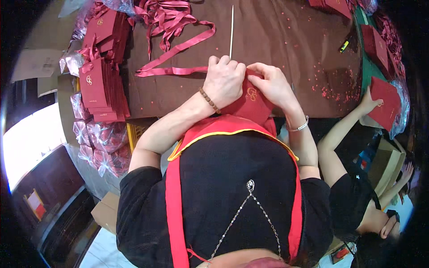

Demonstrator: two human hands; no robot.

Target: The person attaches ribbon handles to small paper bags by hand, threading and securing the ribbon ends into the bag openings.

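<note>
A dark red paper gift bag (250, 105) with a gold emblem is tilted at the near table edge, against my red apron. My right hand (273, 87) pinches its upper edge, thumb and fingers bent around it. Beside it my left hand (223, 82) is closed in a fist at the bag's top left corner. A shiny red ribbon (178, 70) runs from the left into that fist. Out past its knuckles points a thin pale stick (232, 31); its lower end is hidden, so I cannot tell whether the hand grips it. My left fingertips are hidden too.
A heap of loose ribbon (167, 18) lies at the far left of the brown-covered table (277, 40). Stacked red bags (100, 87) line the left edge. Red scraps and a yellow-black marker (344, 46) lie right. At right, a co-worker's hand (368, 102) holds another bag (385, 100).
</note>
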